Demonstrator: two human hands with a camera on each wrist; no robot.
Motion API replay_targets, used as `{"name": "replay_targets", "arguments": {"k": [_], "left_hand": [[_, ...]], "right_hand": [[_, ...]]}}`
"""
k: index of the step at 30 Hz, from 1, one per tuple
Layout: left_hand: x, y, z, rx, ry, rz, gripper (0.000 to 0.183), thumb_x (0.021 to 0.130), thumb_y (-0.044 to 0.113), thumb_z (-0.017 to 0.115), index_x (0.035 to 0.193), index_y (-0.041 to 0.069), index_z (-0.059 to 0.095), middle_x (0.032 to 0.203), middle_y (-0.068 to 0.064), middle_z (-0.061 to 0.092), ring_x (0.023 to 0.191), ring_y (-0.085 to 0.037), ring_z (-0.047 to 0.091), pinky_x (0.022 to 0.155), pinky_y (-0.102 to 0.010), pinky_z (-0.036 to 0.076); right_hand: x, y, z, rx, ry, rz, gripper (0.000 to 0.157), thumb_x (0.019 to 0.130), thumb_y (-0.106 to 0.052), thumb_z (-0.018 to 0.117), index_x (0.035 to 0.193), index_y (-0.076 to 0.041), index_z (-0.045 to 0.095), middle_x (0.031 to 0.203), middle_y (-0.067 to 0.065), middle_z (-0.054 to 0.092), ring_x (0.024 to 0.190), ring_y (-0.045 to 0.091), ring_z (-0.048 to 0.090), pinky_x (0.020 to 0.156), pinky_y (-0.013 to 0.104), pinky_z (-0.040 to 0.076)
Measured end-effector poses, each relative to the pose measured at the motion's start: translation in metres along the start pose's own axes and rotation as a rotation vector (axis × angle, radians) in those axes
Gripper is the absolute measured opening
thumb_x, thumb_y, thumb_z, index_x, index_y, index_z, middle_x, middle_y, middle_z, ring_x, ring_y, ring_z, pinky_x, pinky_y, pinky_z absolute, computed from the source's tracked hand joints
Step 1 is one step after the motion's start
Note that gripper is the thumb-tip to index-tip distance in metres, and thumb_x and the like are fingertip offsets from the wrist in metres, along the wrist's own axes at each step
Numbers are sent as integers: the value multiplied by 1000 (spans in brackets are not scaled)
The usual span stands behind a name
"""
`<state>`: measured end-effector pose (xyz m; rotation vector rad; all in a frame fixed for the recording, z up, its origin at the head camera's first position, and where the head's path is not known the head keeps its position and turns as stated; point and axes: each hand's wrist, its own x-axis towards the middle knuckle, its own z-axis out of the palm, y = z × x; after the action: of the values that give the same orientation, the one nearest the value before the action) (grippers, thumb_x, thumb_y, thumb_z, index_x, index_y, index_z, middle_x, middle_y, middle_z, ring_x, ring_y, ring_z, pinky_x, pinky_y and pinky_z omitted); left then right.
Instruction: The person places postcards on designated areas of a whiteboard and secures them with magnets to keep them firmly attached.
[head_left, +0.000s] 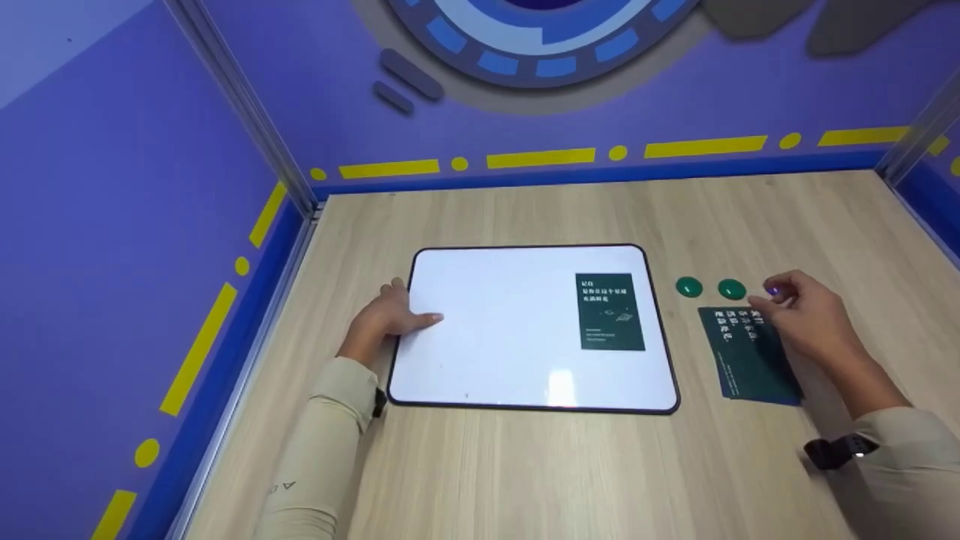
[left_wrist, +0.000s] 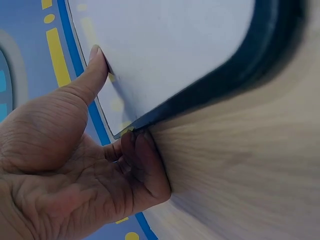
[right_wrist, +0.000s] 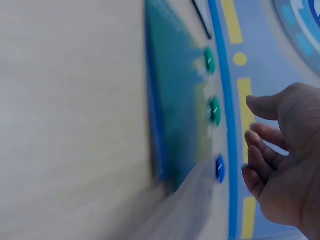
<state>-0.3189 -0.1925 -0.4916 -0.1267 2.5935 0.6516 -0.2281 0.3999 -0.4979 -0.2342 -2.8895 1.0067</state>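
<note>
One left hand point(head_left: 384, 316) is placed at the left edge of a black-rimmed white rectangular board point(head_left: 499, 322); the edge is gripped, with the thumb laid on the white face and the other fingers bent at the rim. The right hand point(head_left: 814, 315) is held above the far right part of a stack of dark green rectangular cards point(head_left: 750, 367) printed in white; its fingers are loosely bent, apart from the thumb, and nothing is seen held. A glossy blue round piece point(right_wrist: 220, 168) is seen near those fingers, with a glossy green disc point(head_left: 732, 289) and a second green disc point(head_left: 689, 286) lined up to its left. A single white-printed green card point(head_left: 609, 322) is borne on the board's right part. All are carried on a pale wood-grain worktop point(head_left: 562, 480).
</note>
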Motion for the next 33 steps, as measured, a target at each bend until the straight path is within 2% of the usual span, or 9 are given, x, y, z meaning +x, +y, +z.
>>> {"name": "replay_targets", "arguments": {"k": [3,5,6,9,15,22,26,33], "left_hand": [[-1,0,1,15,-6,-3,117,99,55,71,169,-5,0,176,-34,10,163,-50,23,134,-57,27],[-1,1,-1,26,-7,-3,117,99,56,70,169,-5,0,176,-34,9,163,-50,23,134,-56,27],[0,2,-1,34,-6,-1,116,99,56,69,169,-6,0,176,-34,10,163,-50,25,133,-56,27],[0,4,-2,47,-4,-1,116,100,57,69,169,-5,0,175,-34,11,162,-50,27,133,-56,29],[0,3,-1,73,-6,-2,115,99,59,68,169,-5,3,173,-34,17,158,-50,34,130,-57,33],[0,0,0,72,-12,-18,117,98,60,69,170,-4,3,175,-33,16,160,-50,31,131,-58,31],[2,0,-1,62,-5,-12,118,98,60,70,169,-5,2,175,-33,15,161,-51,29,132,-58,30],[3,-2,1,35,1,1,119,96,58,72,169,-5,3,174,-33,17,160,-50,31,131,-58,32]], "right_hand": [[2,15,-2,-22,19,64,69,109,-46,56,152,6,44,136,35,52,116,50,53,88,47,56],[6,24,-5,-42,23,105,75,109,-46,57,156,9,37,141,39,48,120,55,50,96,66,54],[8,28,-6,-49,19,122,77,109,-46,57,157,10,34,142,40,46,122,56,49,101,71,51],[15,38,-11,-60,-18,167,85,107,-46,59,159,12,27,145,43,42,123,58,47,109,73,47],[26,48,-16,-49,-93,198,90,106,-51,60,160,13,25,151,46,34,129,62,42,113,75,41],[43,53,-21,-39,-152,162,85,106,-52,61,158,8,30,154,47,26,135,65,34,113,80,35],[53,56,-25,-10,-203,139,88,103,-55,65,157,6,31,156,46,24,137,66,30,114,82,31],[61,63,-27,23,-250,127,96,98,-62,70,152,9,34,152,44,29,131,61,33,111,77,36]]}}
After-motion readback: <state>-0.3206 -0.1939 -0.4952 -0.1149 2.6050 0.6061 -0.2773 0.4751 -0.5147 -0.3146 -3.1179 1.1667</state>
